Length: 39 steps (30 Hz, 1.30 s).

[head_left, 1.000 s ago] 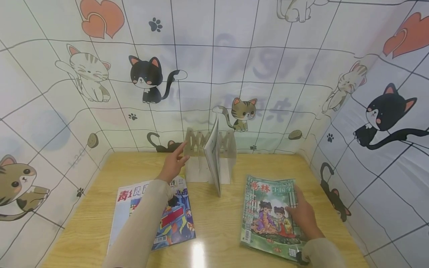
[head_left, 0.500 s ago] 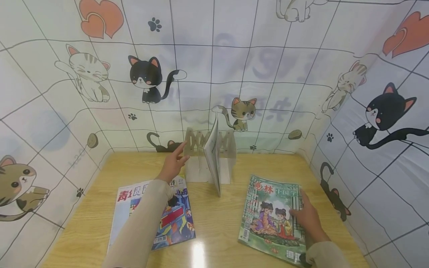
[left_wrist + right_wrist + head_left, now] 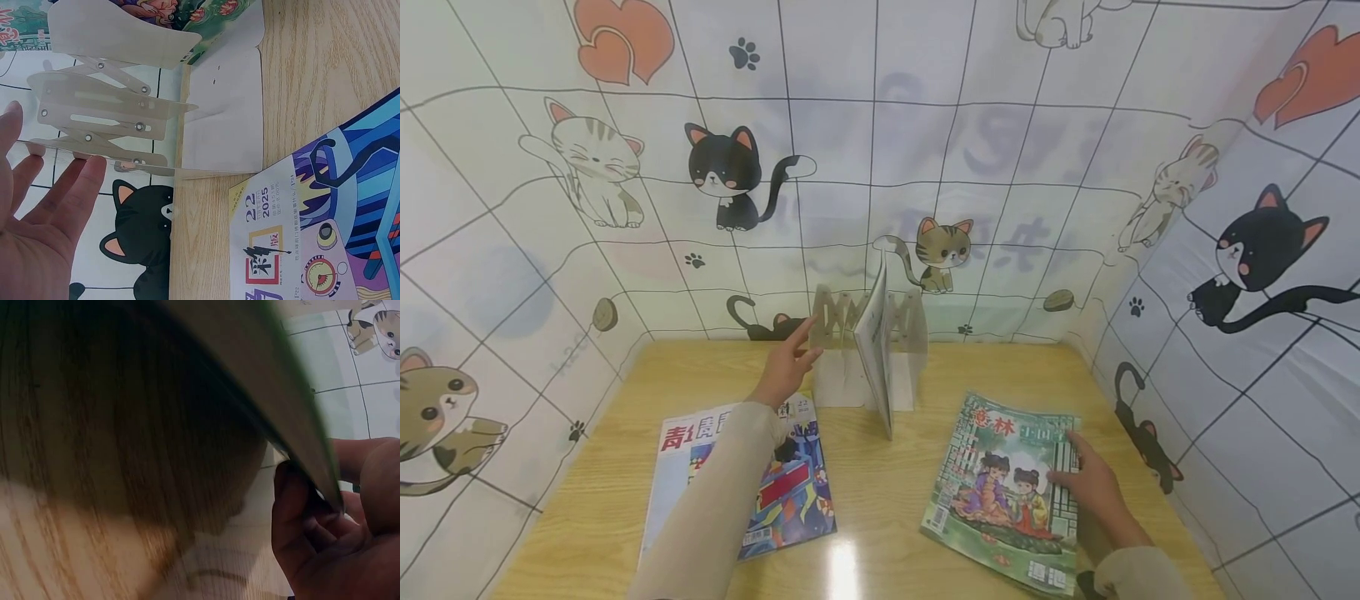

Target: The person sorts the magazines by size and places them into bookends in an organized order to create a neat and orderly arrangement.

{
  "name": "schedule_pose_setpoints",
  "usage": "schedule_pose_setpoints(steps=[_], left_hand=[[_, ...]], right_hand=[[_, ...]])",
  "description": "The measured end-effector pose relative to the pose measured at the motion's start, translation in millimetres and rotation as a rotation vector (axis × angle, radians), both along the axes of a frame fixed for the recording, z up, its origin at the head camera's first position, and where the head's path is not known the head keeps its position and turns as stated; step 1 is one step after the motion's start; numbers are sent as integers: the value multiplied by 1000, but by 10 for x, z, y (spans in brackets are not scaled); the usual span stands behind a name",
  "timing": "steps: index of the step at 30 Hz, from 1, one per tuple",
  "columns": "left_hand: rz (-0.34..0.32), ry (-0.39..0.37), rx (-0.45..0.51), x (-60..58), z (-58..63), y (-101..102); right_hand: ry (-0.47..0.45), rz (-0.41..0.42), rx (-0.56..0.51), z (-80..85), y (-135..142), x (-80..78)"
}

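Note:
My left hand (image 3: 786, 367) touches the left side plate of an expandable metal bookend (image 3: 842, 383) with outstretched fingers. In the left wrist view, fingertips (image 3: 94, 165) rest against that plate's outer face, beside the crossed linkage bars. A magazine (image 3: 874, 350) stands on edge in the bookend, leaning a little; its colourful cover shows at the top of the left wrist view. My right hand (image 3: 1090, 479) pinches the right edge of a green magazine (image 3: 1007, 500), thumb on the cover and fingers beneath. The right wrist view has its page block (image 3: 281, 381) raised off the wood, blurred.
Overlapping magazines (image 3: 797, 483) lie on the left of the wooden table (image 3: 865, 517), partly under my left forearm. Cat-printed cloth walls (image 3: 850, 167) close off the back and both sides. The bookend stands near the back wall.
My right hand has turned the green magazine slightly clockwise, its lower end swinging left, and has shifted a little right. The left hand and the bookend stay put.

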<state>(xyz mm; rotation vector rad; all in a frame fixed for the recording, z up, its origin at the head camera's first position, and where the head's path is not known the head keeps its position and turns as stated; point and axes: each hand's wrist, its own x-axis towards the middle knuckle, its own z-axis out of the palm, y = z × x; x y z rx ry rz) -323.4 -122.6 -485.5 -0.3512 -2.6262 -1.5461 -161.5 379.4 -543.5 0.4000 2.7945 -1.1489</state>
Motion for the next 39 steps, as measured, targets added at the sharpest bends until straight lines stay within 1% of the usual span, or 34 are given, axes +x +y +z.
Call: schedule_pose_setpoints(steps=[3, 7, 9, 11, 13, 18, 22, 24, 28, 34, 37, 39], left_hand=[[4, -10, -2, 5, 4, -3], [1, -13, -3, 8, 2, -8], [-2, -7, -4, 9, 0, -11], [-6, 9, -15, 12, -3, -15], [-9, 27, -27, 15, -5, -20], [-4, 48, -40, 11, -15, -23], [-6, 40, -33, 15, -9, -15], [-9, 34, -31, 18, -4, -10], [-9, 32, -33, 17, -7, -10], [-16, 40, -30, 8, -19, -17], [-21, 54, -29, 7, -18, -22], [-21, 60, -27, 6, -19, -22]], right_hand=[[2, 8, -36, 1, 23, 20], [1, 23, -131, 8, 51, 42], [2, 32, -188, 15, 55, 55], [-3, 52, -217, 33, 54, 72], [-19, 65, -277, 52, 50, 90], [-56, 106, -358, 109, 57, 136], [-59, 112, -356, 120, 75, 161], [-49, 105, -324, 128, 75, 174], [-4, 91, -252, 158, 47, 195], [86, 82, -145, 262, -48, 243], [136, 74, -121, 313, -104, 261], [152, 69, -112, 347, -137, 268]])
